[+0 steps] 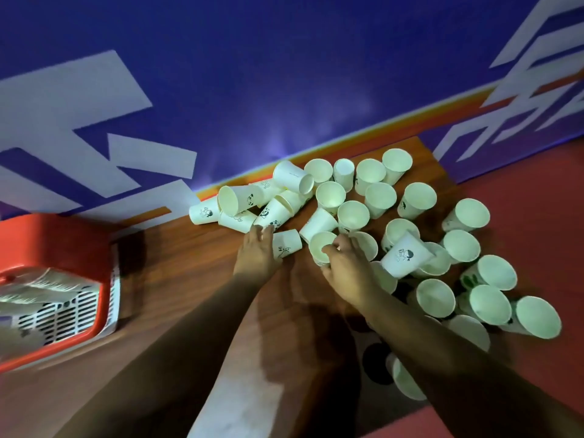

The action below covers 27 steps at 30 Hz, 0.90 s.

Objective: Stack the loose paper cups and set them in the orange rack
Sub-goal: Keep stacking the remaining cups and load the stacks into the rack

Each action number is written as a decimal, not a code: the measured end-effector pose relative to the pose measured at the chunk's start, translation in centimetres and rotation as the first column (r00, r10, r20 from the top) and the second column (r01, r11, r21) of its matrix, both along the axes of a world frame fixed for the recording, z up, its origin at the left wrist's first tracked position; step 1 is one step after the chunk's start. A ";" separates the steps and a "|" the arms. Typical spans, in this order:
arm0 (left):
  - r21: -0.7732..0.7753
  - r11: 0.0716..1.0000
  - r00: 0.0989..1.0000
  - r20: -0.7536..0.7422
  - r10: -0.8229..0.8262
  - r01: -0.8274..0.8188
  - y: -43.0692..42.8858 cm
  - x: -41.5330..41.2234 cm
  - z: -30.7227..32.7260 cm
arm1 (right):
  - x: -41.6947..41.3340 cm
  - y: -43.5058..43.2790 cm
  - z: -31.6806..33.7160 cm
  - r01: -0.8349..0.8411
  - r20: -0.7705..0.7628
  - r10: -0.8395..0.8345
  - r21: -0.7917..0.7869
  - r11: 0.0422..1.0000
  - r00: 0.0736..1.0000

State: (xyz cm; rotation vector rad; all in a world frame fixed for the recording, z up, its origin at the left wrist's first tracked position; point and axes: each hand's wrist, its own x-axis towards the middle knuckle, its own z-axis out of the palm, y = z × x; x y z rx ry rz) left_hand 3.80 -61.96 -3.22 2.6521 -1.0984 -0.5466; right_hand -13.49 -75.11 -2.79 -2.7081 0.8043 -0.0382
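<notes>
A view from above shows a person's two bare arms reaching across a wooden table point(189, 263) that stands against a blue wall point(284, 74) with white lettering. Several dozen white paper cups point(417, 200) are scattered over the far and right parts of the table. Most on the right stand upright with their mouths open. A tumbled heap point(252, 203) lies on its side by the wall, and one printed cup point(406, 256) rests tilted on top of the upright ones. The right hand point(344, 270) grasps an upright cup point(320, 248), its fingers curled over the rim near the middle of the spread. The left hand point(257, 251) is released, with its fingers stretched out flat. Their tips touch cups at the near edge of the heap, just beside a toppled cup point(286, 245). The orange rack point(53, 235) sits at the left edge of the table, well apart from the loose cups. Inside it is what looks like a stack of cups point(41, 287) lying on its side over a white slotted liner, though that corner is blurred. The task appears to be at an early stage. Perhaps one stack is already in the rack, no stack is forming in either hand, and nearly all the cups have yet to be nested and carried over.
</notes>
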 end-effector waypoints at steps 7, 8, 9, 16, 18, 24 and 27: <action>0.090 0.995 0.998 0.053 -0.041 0.036 -0.2 0.0 -3.0 | 0.3 -0.2 -1.5 -0.029 0.044 0.031 -0.061 0.998 0.999; 0.078 0.996 0.998 0.059 -0.036 0.031 -0.1 0.0 -3.1 | 0.3 -0.1 -1.4 -0.032 0.058 0.036 -0.063 0.997 0.998; 0.061 0.998 0.999 0.049 -0.024 0.021 0.2 0.0 -3.1 | 0.3 0.1 -1.4 -0.034 0.075 0.039 -0.058 0.998 0.996; -0.243 0.895 0.905 -0.302 0.298 -0.375 4.8 0.6 0.4 | 1.0 2.1 1.7 -0.004 0.322 -0.033 0.116 0.993 0.946; -0.275 0.858 0.875 -0.356 0.329 -0.434 7.5 1.4 2.1 | 1.9 3.3 3.3 0.006 0.372 -0.057 0.137 0.991 0.926; -0.441 0.643 0.761 -0.526 0.380 -0.626 18.4 4.3 6.6 | 6.4 9.4 8.0 0.002 0.356 -0.141 0.364 0.931 0.924; -0.484 0.533 0.715 -0.550 0.431 -0.693 24.9 5.1 8.6 | 9.4 13.8 10.3 -0.041 0.268 -0.085 0.433 0.900 0.960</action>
